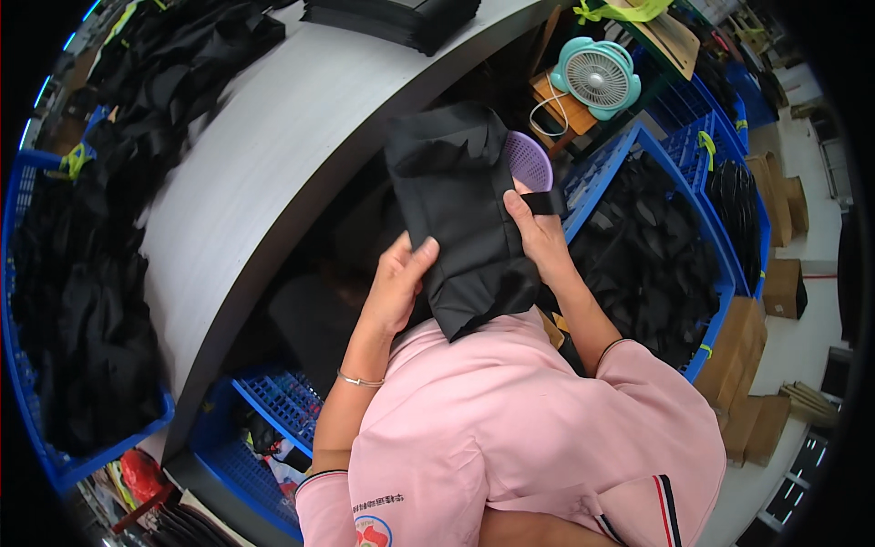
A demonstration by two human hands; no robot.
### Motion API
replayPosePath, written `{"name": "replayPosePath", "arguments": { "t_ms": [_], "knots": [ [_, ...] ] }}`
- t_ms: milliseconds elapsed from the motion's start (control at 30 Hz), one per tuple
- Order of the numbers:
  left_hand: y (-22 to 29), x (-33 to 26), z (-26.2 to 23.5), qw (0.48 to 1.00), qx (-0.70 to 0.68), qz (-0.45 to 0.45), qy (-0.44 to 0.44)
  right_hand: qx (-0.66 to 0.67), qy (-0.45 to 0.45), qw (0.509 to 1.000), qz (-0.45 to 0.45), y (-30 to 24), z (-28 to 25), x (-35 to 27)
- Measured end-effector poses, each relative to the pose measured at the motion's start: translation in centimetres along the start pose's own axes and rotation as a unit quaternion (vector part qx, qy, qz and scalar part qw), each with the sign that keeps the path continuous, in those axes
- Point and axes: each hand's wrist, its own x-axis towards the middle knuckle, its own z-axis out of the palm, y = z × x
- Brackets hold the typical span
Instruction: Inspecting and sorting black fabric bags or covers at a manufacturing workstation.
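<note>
A folded black fabric piece [465,219], like a pouch or bag part, is held up in front of my body between both hands. My left hand [401,278] grips its left edge, thumb on the front and fingers behind. On the other side my right hand [538,228] pinches the right edge near a black strap [540,202], its thumb pressed on the cloth. The fabric's lower end hangs in loose folds over my pink shirt. Behind its upper right edge shows a purple perforated plastic object [530,162], partly hidden.
A grey-white table [219,182] curves along the left, with a black fabric stack [392,20] at its far end. Blue crates of black pieces stand left [55,469] and right [720,319]. A teal fan [597,77] sits on a wooden stool [556,105]. Cardboard boxes [734,356] line the right.
</note>
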Motion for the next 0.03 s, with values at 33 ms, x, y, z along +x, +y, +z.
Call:
{"name": "replayPosePath", "arguments": {
  "t_ms": [33],
  "knots": [
    [-0.43,0.56,-0.63,0.998,-0.053,0.010,0.029,0.016,-0.005,1.000,-0.003,0.71,0.49,-0.13]
  ]
}}
